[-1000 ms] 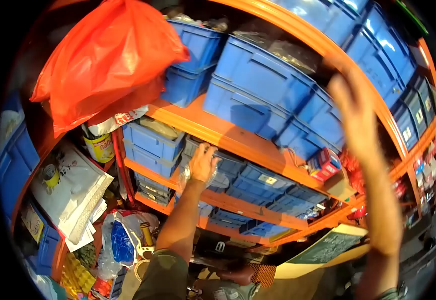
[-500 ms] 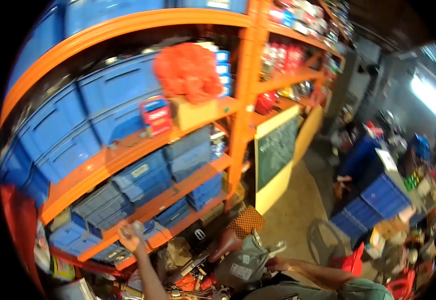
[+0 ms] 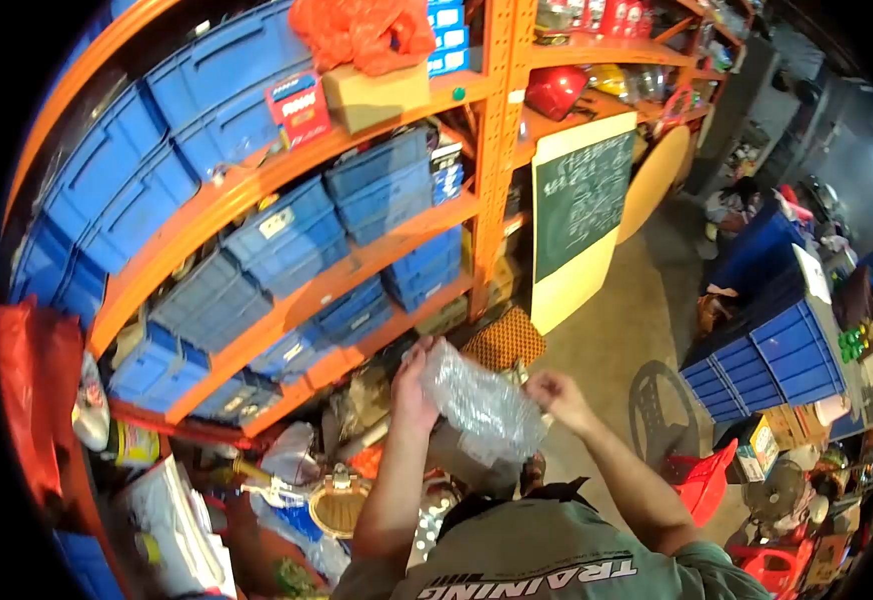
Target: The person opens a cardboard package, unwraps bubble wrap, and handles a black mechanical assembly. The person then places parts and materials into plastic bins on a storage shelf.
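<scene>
A crinkled, shiny clear plastic bag [image 3: 485, 402] is held up in front of my chest. My left hand [image 3: 415, 390] is closed around its left end. At the bag's right edge, my right hand [image 3: 562, 402] has its fingers curled together in a pinch on the plastic. What the bag contains, if anything, I cannot make out through the glare. Below it hangs the front of a grey-green shirt [image 3: 547, 550] with printed lettering.
Orange shelving [image 3: 497, 170] with blue bins [image 3: 287, 235] rises ahead and left. A chalkboard [image 3: 585, 200] leans by the shelf post. A woven brown seat [image 3: 505, 342] stands beyond my hands. Blue crates [image 3: 767, 365] and a red stool [image 3: 702, 485] are at right; clutter lies at lower left.
My left hand has come from the lower shelves to the middle, where the clear plastic bag now shows in it. My right hand has risen to the bag's edge. The view has tilted downward.
</scene>
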Motion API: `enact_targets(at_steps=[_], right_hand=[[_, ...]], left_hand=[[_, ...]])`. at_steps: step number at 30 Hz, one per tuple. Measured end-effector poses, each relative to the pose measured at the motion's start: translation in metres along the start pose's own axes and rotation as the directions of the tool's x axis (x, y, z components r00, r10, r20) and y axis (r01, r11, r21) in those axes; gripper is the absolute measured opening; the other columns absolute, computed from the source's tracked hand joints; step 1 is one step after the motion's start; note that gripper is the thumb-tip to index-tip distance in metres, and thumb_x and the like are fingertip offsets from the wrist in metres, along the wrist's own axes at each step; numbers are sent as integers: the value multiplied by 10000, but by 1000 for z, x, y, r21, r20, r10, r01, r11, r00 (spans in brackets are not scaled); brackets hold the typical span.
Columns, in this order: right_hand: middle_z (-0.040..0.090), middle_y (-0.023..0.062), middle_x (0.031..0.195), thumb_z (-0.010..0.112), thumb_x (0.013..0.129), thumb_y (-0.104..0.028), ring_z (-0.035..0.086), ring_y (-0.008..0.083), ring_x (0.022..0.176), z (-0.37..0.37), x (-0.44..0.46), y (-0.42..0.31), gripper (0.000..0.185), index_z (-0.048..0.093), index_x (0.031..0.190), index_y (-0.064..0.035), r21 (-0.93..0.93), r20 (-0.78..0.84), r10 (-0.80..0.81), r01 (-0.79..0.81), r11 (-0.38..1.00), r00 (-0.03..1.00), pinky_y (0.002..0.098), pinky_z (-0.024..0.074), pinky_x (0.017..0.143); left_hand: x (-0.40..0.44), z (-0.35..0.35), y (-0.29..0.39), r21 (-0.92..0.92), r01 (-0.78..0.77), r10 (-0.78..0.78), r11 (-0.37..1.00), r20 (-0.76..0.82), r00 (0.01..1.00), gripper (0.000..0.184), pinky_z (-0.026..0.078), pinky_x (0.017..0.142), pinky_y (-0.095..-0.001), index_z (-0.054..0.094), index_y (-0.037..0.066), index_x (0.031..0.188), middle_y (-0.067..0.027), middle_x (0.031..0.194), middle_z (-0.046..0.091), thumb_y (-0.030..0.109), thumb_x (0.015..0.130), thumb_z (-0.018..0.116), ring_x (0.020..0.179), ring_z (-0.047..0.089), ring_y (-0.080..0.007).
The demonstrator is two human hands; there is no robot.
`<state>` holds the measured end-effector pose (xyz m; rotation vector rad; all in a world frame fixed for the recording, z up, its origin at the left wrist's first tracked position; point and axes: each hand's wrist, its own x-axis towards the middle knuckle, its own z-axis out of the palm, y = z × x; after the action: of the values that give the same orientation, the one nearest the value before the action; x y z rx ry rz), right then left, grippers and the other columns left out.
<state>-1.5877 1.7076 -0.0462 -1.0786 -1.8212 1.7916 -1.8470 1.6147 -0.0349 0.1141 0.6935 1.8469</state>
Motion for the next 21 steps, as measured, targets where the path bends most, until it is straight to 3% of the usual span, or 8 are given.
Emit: enact_targets(at_steps=[3,4,7,10,12,18,20,21], right_hand=[[638,29,998,618,947,-194,567,117,945,-8,0,-9,250,601,1134,-27,183,-63,0,11,983,998,284,459,859],[623,14,1008,623,945,-190,552,113,958,-4,-4,-22,290,586,1175,-18,273,-58,102,-82,958,993,276,434,888],[615,18,1073,584,968,-205,535,123,993,-5,-2,-7,333,570,1244,-19,333,102,111,-139,933,989,264,398,920],[618,-9,927,638,932,-151,540,84,839,-20,-2,3,223,618,1116,-25,256,69,30,-47,966,997,236,432,761],[538,-47,744,648,914,-134,469,55,676,-33,2,3,109,613,956,-40,238,-64,-17,32,971,998,222,386,601],[527,-46,760,644,911,-127,448,60,684,-70,21,-3,94,590,910,-51,300,-206,-119,179,937,971,226,391,620],[525,-38,781,634,906,-112,449,61,706,-72,30,-8,88,580,891,-45,304,-253,-117,194,933,960,229,396,636],[525,-38,781,634,906,-112,449,61,706,-72,35,-6,88,580,891,-45,309,-224,-137,204,929,965,229,396,636]], left_hand=[[-3,7,1,-79,-7,4,997,-33,999,274,458,977,-394,569,48,1211,-89,1181,634,203,999,492,1104,594,-244],[-4,9,-1,-73,-23,20,997,-44,999,274,458,977,-394,569,48,1211,-89,1181,634,203,999,492,1104,594,-244],[-7,13,-13,-87,-52,49,995,-32,998,278,452,987,-397,581,54,1208,-78,1168,634,212,997,494,1108,588,-243],[-13,18,-19,-81,-84,74,993,-115,991,288,446,997,-403,582,49,1213,-75,1180,630,214,994,496,1128,578,-237],[-19,21,-22,36,-185,189,982,-165,968,310,441,1005,-403,574,31,1227,-102,1189,623,223,999,490,1135,572,-245],[-22,5,-50,398,-276,398,875,-266,878,329,451,960,-370,530,25,1275,-105,1199,598,172,981,521,1101,569,-229],[-30,1,-69,842,-276,735,463,-191,651,331,450,900,-320,530,32,1246,-78,1121,593,146,943,598,1035,557,-178],[-40,5,-78,937,-240,797,255,-63,600,322,449,878,-304,534,38,1210,-63,1079,582,142,922,633,1009,549,-158]])
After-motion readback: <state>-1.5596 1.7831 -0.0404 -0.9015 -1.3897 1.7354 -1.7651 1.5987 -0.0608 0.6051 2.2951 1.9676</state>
